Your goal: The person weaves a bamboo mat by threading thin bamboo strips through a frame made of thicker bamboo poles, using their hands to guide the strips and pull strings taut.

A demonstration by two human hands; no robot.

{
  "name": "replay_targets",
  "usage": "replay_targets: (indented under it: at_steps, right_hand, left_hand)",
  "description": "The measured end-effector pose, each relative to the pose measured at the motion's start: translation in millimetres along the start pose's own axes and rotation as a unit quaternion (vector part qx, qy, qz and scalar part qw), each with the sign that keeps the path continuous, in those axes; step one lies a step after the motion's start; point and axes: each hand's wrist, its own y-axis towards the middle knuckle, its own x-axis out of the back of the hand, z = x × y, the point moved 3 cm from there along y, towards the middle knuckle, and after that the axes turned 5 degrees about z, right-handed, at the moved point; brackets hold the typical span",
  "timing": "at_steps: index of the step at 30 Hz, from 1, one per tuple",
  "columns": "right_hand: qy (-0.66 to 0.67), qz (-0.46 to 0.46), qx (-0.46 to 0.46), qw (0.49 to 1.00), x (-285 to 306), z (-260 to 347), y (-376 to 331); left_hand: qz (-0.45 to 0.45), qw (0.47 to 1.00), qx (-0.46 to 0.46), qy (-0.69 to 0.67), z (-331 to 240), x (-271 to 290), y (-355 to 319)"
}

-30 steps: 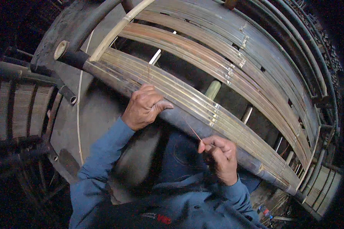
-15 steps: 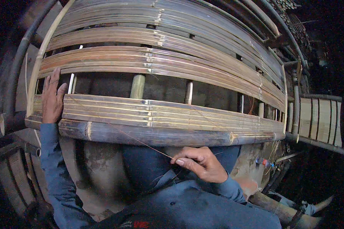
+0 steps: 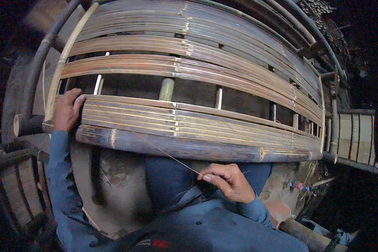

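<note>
My left hand (image 3: pixel 68 110) is at the left end of the near band of bamboo slats (image 3: pixel 155 112), its fingers bent over the far edge of the band. The fingertips are partly hidden. A thin brown cord (image 3: pixel 166 153) runs taut from these slats, across the dark bamboo pole (image 3: pixel 189 150) at the front, to my right hand (image 3: pixel 229 181). That hand pinches the cord's end between thumb and forefinger, above my lap and apart from the pole. The slats belong to a bamboo bench-like frame.
Past a long opening, where a green bamboo crosspiece (image 3: pixel 166 89) shows, lie further slats (image 3: pixel 126 64). A pale pole (image 3: pixel 67 59) edges the frame at left. A slatted panel (image 3: pixel 357 136) stands at right. Small coloured objects (image 3: pixel 297 185) lie at lower right.
My left hand's fingers, stretched flat across the opening before, now bend over the near slats. The far slat of that band sits slightly farther off. The whole view has shifted; my right hand keeps its pinch.
</note>
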Motion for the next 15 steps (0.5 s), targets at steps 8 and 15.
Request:
replay_targets:
  at_steps: [8,15]
  right_hand:
    - [0.065,-0.145,0.099,0.982,49.4,-0.6,-23.6]
    - [0.382,-0.067,0.340,0.857,85.5,52.4,10.5]
  left_hand:
    - [0.013,0.984,-0.015,-0.176,-0.6,-24.2,18.8]
    - [0.070,0.989,-0.037,-0.129,13.0,-29.6,36.2]
